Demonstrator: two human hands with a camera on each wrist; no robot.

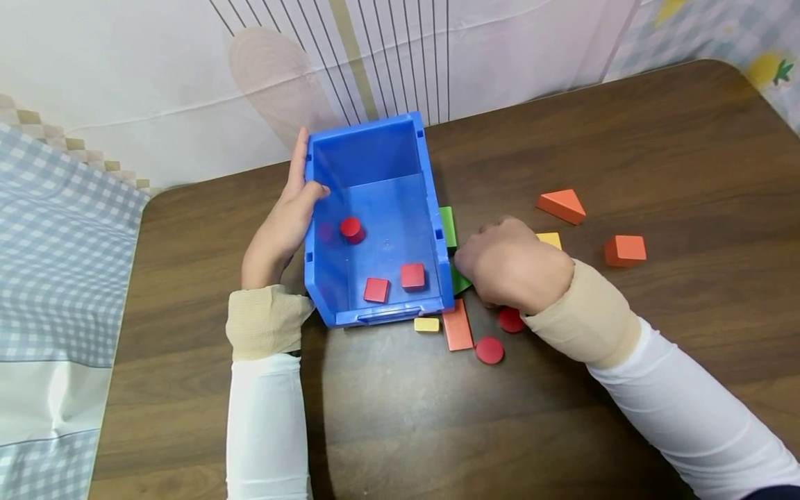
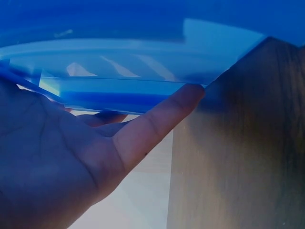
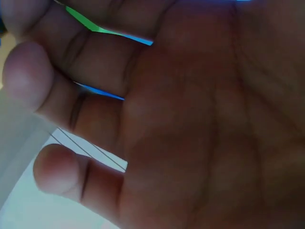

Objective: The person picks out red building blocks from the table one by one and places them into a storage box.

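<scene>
A blue bin (image 1: 439,208) stands open on the brown table (image 1: 625,389), with a red cylinder (image 1: 352,229) and two red cubes (image 1: 376,289) (image 1: 412,276) inside. My left hand (image 1: 300,201) grips its left wall, thumb over the rim and fingers outside. The left wrist view shows those fingers (image 2: 157,119) lying along the bin's wall (image 2: 143,57). My right hand (image 1: 500,267) is curled just right of the bin, fingertips on a green block (image 1: 462,282). A green sliver (image 3: 86,21) shows between the fingers in the right wrist view.
Another green block (image 1: 447,226) leans by the bin's right wall. A yellow block (image 1: 426,324), an orange plank (image 1: 457,326) and two red discs (image 1: 489,350) (image 1: 510,320) lie in front. An orange wedge (image 1: 561,205), an orange cube (image 1: 625,250) and a yellow block (image 1: 550,239) lie to the right.
</scene>
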